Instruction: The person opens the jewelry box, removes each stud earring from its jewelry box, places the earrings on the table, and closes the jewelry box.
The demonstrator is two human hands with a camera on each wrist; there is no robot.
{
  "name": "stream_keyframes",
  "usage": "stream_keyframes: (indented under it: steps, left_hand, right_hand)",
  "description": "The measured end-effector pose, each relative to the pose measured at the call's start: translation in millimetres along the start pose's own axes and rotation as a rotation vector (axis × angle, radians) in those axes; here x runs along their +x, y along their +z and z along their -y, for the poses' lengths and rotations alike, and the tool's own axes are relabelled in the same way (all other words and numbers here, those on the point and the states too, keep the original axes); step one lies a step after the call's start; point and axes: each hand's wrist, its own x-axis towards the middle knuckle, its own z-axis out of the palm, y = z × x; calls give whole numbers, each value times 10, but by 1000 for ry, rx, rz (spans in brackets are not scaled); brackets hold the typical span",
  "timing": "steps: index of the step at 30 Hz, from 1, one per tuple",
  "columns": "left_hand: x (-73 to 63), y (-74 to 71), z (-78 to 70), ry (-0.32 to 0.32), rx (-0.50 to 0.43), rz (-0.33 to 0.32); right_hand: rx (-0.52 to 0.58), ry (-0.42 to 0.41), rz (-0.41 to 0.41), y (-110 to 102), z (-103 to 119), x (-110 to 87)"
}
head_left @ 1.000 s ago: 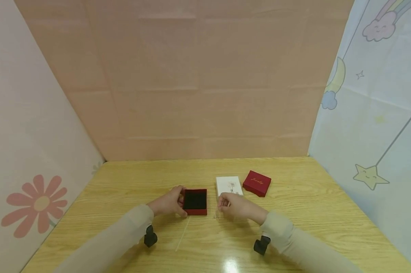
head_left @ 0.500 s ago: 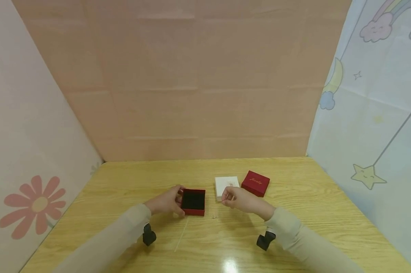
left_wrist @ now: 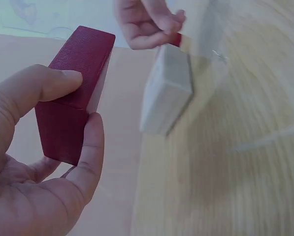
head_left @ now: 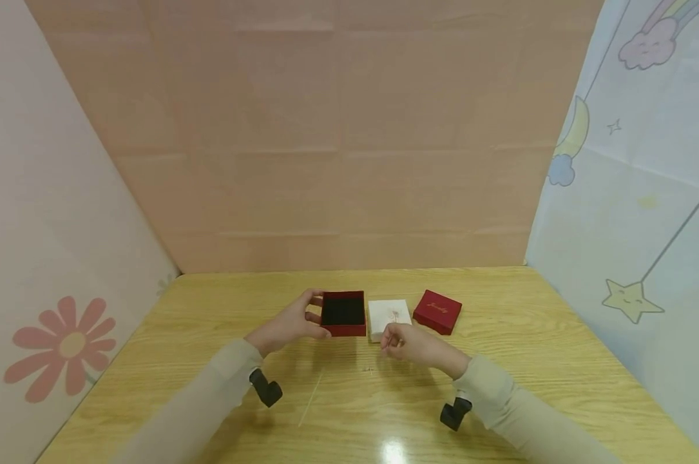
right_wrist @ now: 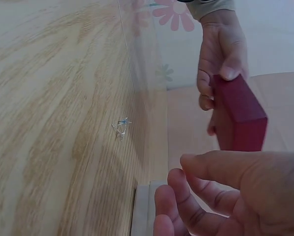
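Left hand (head_left: 288,324) grips red box (head_left: 343,330) above table (head_left: 529,386)

Head view: the red box, with black lining showing, is just left of the white box (head_left: 384,310); a red lid (head_left: 439,312) lies to the right of that; the right hand (head_left: 414,345) is at the white box's near edge, fingers curled.

Left wrist view: thumb and fingers pinch the red box.

Right wrist view: thumb and fingertips are close together; whether they pinch something tiny, I cannot tell; a shiny trinket (right_wrist: 121,128) lies on the table.
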Motion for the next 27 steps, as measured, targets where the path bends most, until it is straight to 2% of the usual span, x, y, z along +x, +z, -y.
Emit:
stream_keyframes:
  steps: [4, 7, 19, 27]
  left_hand:
    - [29, 24, -71, 53, -59, 0]
    - [39, 39, -78, 63, -92, -4]
    - [45, 73, -62, 34, -164, -54]
    - [45, 88, -23, 19, -177, -47]
  right_hand:
    - [-1, -4, -5, -4, 22, 0]
    - [13, -9, -1, -5, 37, -11]
    - [-27, -15, -10, 7, 58, -13]
    - [4, -26, -7, -57, 71, -17]
